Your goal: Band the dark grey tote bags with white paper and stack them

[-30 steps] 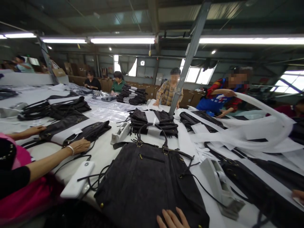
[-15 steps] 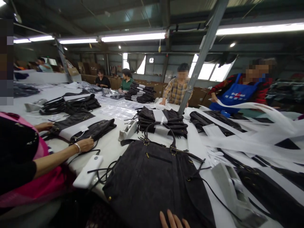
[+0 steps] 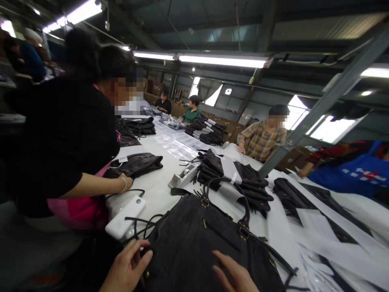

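A dark grey handbag (image 3: pixel 194 239) lies flat in front of me, with two looped handles, a short front zip and brass-coloured fittings. My left hand (image 3: pixel 127 265) is at its left edge, thumb and forefinger apart and the other fingers curled; I cannot tell whether it touches the bag. Over the lower front panel is my right hand (image 3: pixel 235 273), fingers stretched out and holding nothing. Thin black cords (image 3: pixel 146 227) trail from the bag's left side, close to a white phone-like device (image 3: pixel 126 217).
Behind the bag stand a grey tape dispenser (image 3: pixel 182 175) and a stack of dark bags (image 3: pixel 252 184) with white paper bands. At left a co-worker (image 3: pixel 75 154) leans over another bag (image 3: pixel 136 164). White sheets (image 3: pixel 334 251) cover the right side; a slanted metal post (image 3: pixel 316 109) rises there.
My left hand has come into view at the bag's left edge, and more of my right hand shows. My view has swung left and tilted; the co-worker on the left is more fully in sight.
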Demonstrator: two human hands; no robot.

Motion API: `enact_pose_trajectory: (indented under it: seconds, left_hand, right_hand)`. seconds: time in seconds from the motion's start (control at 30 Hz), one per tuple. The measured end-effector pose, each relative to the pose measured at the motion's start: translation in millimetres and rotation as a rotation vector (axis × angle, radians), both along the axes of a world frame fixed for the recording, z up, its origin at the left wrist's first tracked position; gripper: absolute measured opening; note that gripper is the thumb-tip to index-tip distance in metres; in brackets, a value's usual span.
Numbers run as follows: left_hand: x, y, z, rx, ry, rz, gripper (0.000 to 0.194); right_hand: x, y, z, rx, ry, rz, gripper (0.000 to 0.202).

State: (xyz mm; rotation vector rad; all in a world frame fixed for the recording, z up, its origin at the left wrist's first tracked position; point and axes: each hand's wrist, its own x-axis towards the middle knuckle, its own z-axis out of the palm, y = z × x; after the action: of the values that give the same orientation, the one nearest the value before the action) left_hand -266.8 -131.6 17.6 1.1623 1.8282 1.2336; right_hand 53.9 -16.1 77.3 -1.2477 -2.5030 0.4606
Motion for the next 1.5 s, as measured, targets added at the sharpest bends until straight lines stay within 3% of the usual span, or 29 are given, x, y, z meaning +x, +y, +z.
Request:
enact_pose_trajectory:
  seconds: [0.07,0.17,0.3,0.47,0.53,0.67,0.77,0.87,0.93,1.03,1.07,1.2,1.37,1.43,1.5]
  left_hand:
    - [-3,3,-3.0,-0.023,0.050,-0.025,0.043]
    - [-14,8,-6.0,-0.030,0.051,-0.066,0.041]
    - [-25,23,-4.8,0.030,-0.020,-0.071,0.038]
    - [-27,54,8.5,0.046,-0.090,-0.081,0.033]
    - [-28,69,17.7,0.053,-0.098,-0.095,0.032]
    - [-36,109,29.4,0.057,-0.129,-0.089,0.029]
    - [-36,143,24.7,0.023,-0.160,-0.111,0.029]
    - [-31,173,13.5,-0.044,-0.285,-0.220,0.029]
    - [-27,190,7.2,-0.120,-0.416,-0.281,0.029]
    - [-25,212,1.6,-0.163,-0.502,-0.279,0.029]
    - [-23,219,0.5,-0.161,-0.500,-0.274,0.029]
    - [-7,242,-3.5,-0.295,-0.520,-0.343,0.036]
    - [25,247,0.8,-0.538,-0.611,-0.571,0.041]
    - [32,247,6.1,-0.511,-0.540,-0.576,0.032]
    - [33,249,10.3,-0.394,-0.331,-0.503,0.027]
  right_hand:
    - [-36,36,20.6,-0.100,0.089,0.016,0.042]
    - [-89,92,25.2,-0.174,0.206,0.006,0.041]
    - [-146,151,-0.3,-0.133,0.301,0.041,0.043]
    - [-181,176,-41.2,-0.035,0.257,0.190,0.047]
    - [-182,178,-53.4,0.047,0.212,0.201,0.048]
    - [-173,185,-65.6,0.237,0.245,0.033,0.046]
    - [-172,190,-67.0,0.255,0.178,0.122,0.046]
    - [-174,192,-67.3,0.293,0.145,0.247,0.048]
    - [-171,193,-66.7,0.290,0.281,0.137,0.052]
    - [-159,191,-58.1,0.095,0.616,-0.152,0.054]
    - [-154,190,-52.2,0.007,0.724,-0.192,0.054]
    - [-142,184,-18.9,-0.219,1.025,-0.050,0.056]
    - [-141,178,9.4,-0.211,1.087,-0.002,0.056]
    - [-140,178,9.1,-0.186,1.035,-0.021,0.057]
    - [-139,182,1.1,-0.127,0.913,-0.076,0.058]
